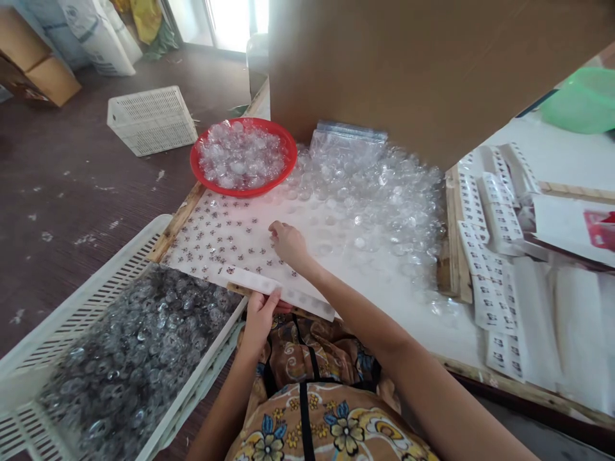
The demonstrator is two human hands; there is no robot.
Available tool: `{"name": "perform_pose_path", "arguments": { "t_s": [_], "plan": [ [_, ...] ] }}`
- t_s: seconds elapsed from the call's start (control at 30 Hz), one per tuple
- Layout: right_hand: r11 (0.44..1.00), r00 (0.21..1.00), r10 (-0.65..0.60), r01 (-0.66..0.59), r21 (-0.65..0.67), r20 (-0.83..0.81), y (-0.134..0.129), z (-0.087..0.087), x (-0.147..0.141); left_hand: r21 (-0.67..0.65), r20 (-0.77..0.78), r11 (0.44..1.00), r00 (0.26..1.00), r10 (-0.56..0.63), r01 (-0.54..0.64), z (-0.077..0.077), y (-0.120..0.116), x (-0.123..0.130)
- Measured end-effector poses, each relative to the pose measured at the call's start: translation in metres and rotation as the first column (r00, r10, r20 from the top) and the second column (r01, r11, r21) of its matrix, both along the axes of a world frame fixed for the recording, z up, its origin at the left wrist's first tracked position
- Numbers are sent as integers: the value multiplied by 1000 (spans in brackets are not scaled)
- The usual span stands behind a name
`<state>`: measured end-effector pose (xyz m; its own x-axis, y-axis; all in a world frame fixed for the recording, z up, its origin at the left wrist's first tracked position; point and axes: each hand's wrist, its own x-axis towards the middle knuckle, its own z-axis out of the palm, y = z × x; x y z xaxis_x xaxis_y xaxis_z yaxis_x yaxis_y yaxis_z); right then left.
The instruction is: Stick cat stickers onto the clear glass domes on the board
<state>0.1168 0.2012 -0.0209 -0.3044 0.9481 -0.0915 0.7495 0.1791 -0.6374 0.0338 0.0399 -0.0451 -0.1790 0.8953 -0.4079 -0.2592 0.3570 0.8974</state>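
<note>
My left hand (262, 314) is at the table's front edge, thumb and fingers closed on a long white sticker strip (307, 301). A few dark prints show near the strip's left end. Over the white tabletop (369, 288), my right hand (289, 246) has its fingers pinched together; anything between them is too small to make out. Left of it lie many small dark printed motifs (223, 227), spread over the table. Clear round plastic pieces (389, 198) are heaped to the right and back. A red basin (243, 192) beyond my right hand holds more clear pieces.
A white crate (144, 256) of clear pieces with dark prints stands at the left, below table height. Printed sticker sheets (490, 275) lie at the right, past a wooden rail (454, 237). Cardboard (384, 70) rises behind the table. Another crate (151, 121) sits on the floor.
</note>
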Motion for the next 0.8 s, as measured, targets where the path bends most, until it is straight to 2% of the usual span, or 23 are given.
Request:
{"name": "perform_pose_path", "arguments": {
  "t_s": [0.13,0.2,0.37,0.47,0.53,0.63,0.73,0.8],
  "plan": [
    [969,944,225,-242,-42,-241,-30,20,-23,-2,-10,1000,1000,5,-5,3,1,2],
    [943,912,309,-332,-41,-269,-42,27,-34,-3,-3,1000,1000,7,-7,3,2,3],
    [931,932,350,-334,150,-95,-62,34,-41,67,-108,997,993,39,-32,-2,1,1],
    [869,918,394,-387,308,42,-72,33,-37,125,-200,990,975,93,-68,-7,1,-2],
    [838,904,423,-418,349,67,-76,33,-34,139,-238,986,963,123,-92,-9,1,-4],
    [871,899,436,-410,271,-40,-76,34,-33,141,-244,986,962,126,-94,-9,2,-4],
    [918,904,390,-367,152,-177,-70,34,-33,122,-201,991,977,73,-49,-7,3,-2],
    [923,903,380,-358,138,-199,-65,32,-34,95,-177,995,983,51,-35,-6,3,-1]
  ]
}}
